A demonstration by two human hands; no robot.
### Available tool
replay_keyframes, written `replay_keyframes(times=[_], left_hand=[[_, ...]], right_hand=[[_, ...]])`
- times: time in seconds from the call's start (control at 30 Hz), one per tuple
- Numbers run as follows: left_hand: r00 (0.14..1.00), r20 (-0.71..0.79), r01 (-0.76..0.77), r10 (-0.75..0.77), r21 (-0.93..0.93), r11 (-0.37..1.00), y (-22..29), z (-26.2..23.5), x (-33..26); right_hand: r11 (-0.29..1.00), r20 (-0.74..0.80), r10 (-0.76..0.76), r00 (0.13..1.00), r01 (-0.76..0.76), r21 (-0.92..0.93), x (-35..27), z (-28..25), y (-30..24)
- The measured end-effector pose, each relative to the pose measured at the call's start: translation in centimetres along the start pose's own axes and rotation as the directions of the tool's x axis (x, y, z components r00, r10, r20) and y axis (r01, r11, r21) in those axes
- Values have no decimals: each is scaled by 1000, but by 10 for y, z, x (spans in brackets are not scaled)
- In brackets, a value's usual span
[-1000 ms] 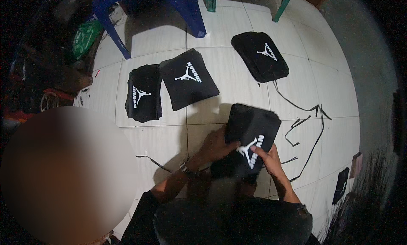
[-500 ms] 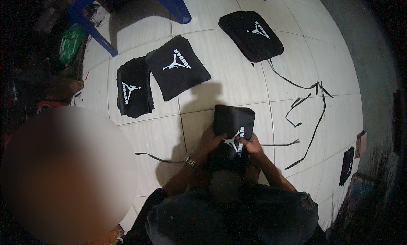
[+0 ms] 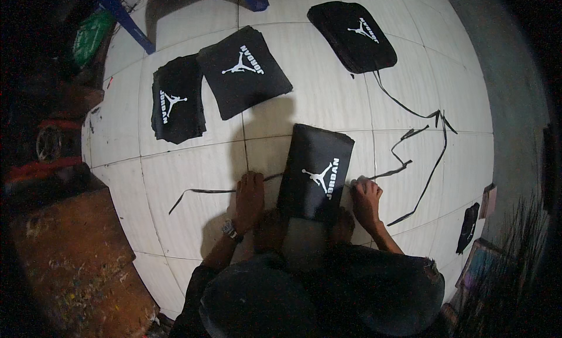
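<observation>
A stack of black fabric pieces (image 3: 307, 153) with a white printed figure and lettering lies on the tiled floor between my hands. A thin black strip (image 3: 205, 191) runs from the left toward the stack and comes out at its right; its middle is hidden under the stack. My left hand (image 3: 250, 197), wearing a wristwatch, is closed on the strip at the left of the stack. To the right of the stack, my right hand (image 3: 367, 194) pinches the strip's other part, its fingers curled together.
Beyond lie two overlapping stacks of black printed pieces (image 3: 228, 89) and a rounded bundle (image 3: 333, 31). Loose black strips (image 3: 430, 177) lie on the right. Blue stool legs (image 3: 132, 25) stand at the back left, a stained brown board (image 3: 70, 250) at the left.
Both hands have let go of the black stack, which now rests on the floor, and have moved outward onto the strip on either side. The blurred round patch at left is gone.
</observation>
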State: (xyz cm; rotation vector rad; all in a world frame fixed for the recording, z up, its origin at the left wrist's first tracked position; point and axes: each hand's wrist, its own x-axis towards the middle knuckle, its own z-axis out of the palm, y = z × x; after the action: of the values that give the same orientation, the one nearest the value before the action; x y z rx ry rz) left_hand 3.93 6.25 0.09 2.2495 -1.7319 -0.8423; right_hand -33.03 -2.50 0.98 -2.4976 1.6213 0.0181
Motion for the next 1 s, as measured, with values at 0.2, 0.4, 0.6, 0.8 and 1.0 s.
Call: replay_keyframes(times=[0.2,0.4,0.6,0.8,1.0], left_hand=[[969,105,-188,224,-274,943,-11,-66,29],[953,294,25,68,-301,953,-13,-155,37],[990,-67,-132,124,-122,984,25,-155,44],[770,-578,-134,269,265,955,50,-103,53],[991,-135,-81,25,-432,898,70,-24,43]], right_hand=[[892,201,137,970,-209,400,5,-41,15],[863,234,75,969,-181,472,6,-83,56],[958,-144,-92,985,48,-282,4,-90,41],[519,349,325,879,-474,712,17,-30,-43],[341,390,417,821,-539,770,2,5,-24]])
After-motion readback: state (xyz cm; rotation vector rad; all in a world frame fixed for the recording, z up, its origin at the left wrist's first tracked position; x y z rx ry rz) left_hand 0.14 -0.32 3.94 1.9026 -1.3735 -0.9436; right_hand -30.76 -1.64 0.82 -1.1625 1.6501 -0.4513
